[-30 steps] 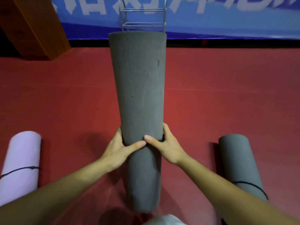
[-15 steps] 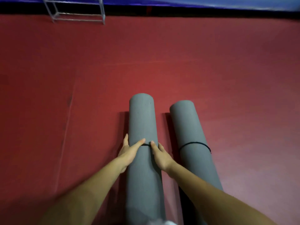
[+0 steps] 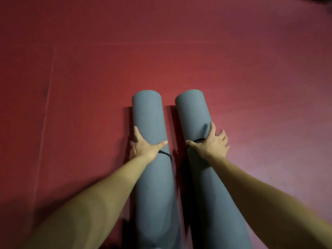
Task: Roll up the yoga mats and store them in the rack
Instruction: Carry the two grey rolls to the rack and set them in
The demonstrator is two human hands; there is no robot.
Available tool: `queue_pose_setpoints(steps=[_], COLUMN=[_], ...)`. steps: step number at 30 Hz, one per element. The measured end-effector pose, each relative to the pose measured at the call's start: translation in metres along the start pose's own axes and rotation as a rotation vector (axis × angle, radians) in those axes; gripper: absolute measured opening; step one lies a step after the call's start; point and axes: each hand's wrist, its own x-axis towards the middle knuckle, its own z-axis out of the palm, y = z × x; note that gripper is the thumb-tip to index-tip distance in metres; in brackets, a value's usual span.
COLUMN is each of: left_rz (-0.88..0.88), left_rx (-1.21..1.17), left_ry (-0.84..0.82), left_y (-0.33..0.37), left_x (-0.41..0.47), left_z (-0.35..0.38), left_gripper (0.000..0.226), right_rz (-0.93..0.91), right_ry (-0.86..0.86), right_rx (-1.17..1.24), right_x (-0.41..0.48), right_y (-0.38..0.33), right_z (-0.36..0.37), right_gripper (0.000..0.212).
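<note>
So, two mats are down on the red padded floor, side by side with a thin strip of floor between them, pointing away from the person. The left grey rolled foam yoga mat has the left grip clamped on it. The thumb lies across the top and the fingers curl down the outer flank, tips lost behind the roll. The right grey rolled foam yoga mat gets the same from the right grip, thumb on the inner side, fingers splayed and wrapped over the outer edge. A thin black elastic band rings the left roll and a second black band the right, but the hands cover most of both. The near ends of both mats run off the bottom of the view. Lighting's dim, so surface detail is mushy.
</note>
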Motion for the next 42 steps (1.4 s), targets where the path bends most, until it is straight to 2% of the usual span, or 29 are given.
queue_pose_setpoints(steps=[1,3,6,8,13,18,22,25,29,32,37,42], left_rz=[-0.022,-0.050,-0.063,-0.051,-0.031,-0.046,0.066,0.108,0.075,0.055,0.151,0.260], left_rx=[-0.018,-0.015,-0.011,-0.035,-0.078,-0.150,-0.169,-0.182,-0.133,-0.136,-0.278,-0.298], left_ry=[-0.011,-0.025,-0.054,-0.085,-0.127,0.001,0.175,0.298,0.344,0.380,0.473,0.542], left_y=[0.004,0.006,0.003,-0.002,-0.009,-0.008,0.011,0.034,0.087,0.131,0.197,0.254], left_x=[0.004,0.009,0.010,0.014,0.018,-0.012,-0.064,-0.107,-0.171,-0.212,-0.258,-0.280], left_z=[-0.001,-0.002,-0.008,-0.014,-0.031,-0.089,-0.193,-0.291,-0.427,-0.529,-0.674,-0.789], left_gripper=[0.142,0.144,0.143,0.143,0.141,0.139,0.139,0.139,0.142,0.145,0.147,0.150], right_rz=[0.129,0.232,0.201,0.195,0.120,-0.061,-0.306,-0.392,-0.416,-0.451,-0.530,-0.659], right_ry=[-0.092,-0.144,-0.085,-0.049,-0.107,-0.093,-0.179,-0.252,-0.315,-0.325,-0.309,-0.277], right_rx=[0.069,0.135,0.046,0.019,0.071,0.261,0.429,0.603,0.684,0.741,0.772,0.822], right_x=[0.007,0.013,0.010,0.007,0.004,-0.036,-0.094,-0.145,-0.211,-0.258,-0.310,-0.340], right_y=[0.001,0.003,-0.003,-0.007,-0.015,-0.051,-0.117,-0.189,-0.291,-0.365,-0.480,-0.573], right_z=[-0.001,0.005,0.017,0.022,0.009,-0.033,-0.085,-0.134,-0.229,-0.304,-0.419,-0.506], right_gripper=[0.138,0.143,0.124,0.118,0.112,0.116,0.105,0.097,0.111,0.114,0.116,0.129])
